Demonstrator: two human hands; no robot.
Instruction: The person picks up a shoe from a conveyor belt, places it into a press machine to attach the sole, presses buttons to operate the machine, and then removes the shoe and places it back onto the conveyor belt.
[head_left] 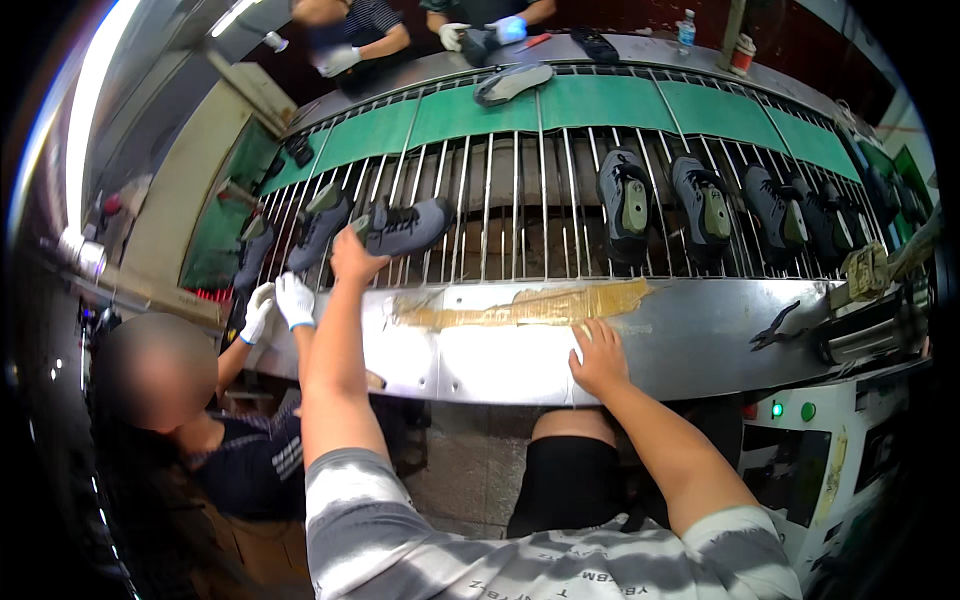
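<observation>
My left hand [352, 258] reaches up to the gray shoe [405, 228] lying on its side on the rod conveyor [520, 215]; fingers touch its heel end, but I cannot tell if the grip has clenched on it. My right hand [598, 358] lies flat, grip released, on the metal surface [700, 335] just below the conveyor, beside a strip of yellow tape [530, 304]. More gray shoes [625, 200] sit further right on the conveyor. A co-worker's white-gloved hands [280, 303] are at the conveyor's left end.

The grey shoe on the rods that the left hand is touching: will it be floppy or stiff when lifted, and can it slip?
The grey shoe looks soft-topped with laces, so its upper probably flexes while the sole stays firmer. It seems light for its size. Lying across the thin metal rods, it may rock or slide when the left hand pulls it.
</observation>
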